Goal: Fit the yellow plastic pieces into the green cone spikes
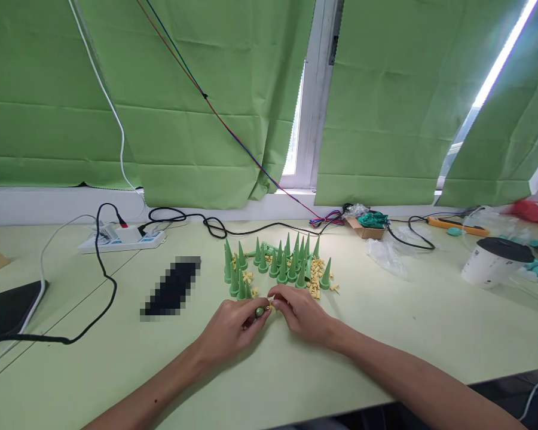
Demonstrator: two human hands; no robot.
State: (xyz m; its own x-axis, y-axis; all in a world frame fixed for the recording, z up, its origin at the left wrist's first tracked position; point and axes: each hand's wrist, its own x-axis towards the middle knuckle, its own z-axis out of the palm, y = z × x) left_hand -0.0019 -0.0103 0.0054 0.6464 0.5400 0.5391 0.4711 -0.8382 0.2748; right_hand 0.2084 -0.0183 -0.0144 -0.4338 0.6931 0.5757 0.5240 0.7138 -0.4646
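My left hand (235,328) is closed around a small green piece whose rounded end (259,312) shows between thumb and fingers. My right hand (302,313) pinches a tiny yellow plastic piece (269,307) close against that green end; whether the two touch I cannot tell. Just beyond my hands stand several green plastic cones (282,269) on round bases, grouped upright on the table. Among them and to their right lies a heap of small yellow plastic pieces (316,278). Some lie loose between the cones on the left.
Left of the cones lies a dark pixelated object (173,289). A white power strip (123,239) with black cables is at the back left. Behind on the right are a small cardboard box (368,230) and clear plastic bags (388,257). A lidded cup (495,263) stands far right.
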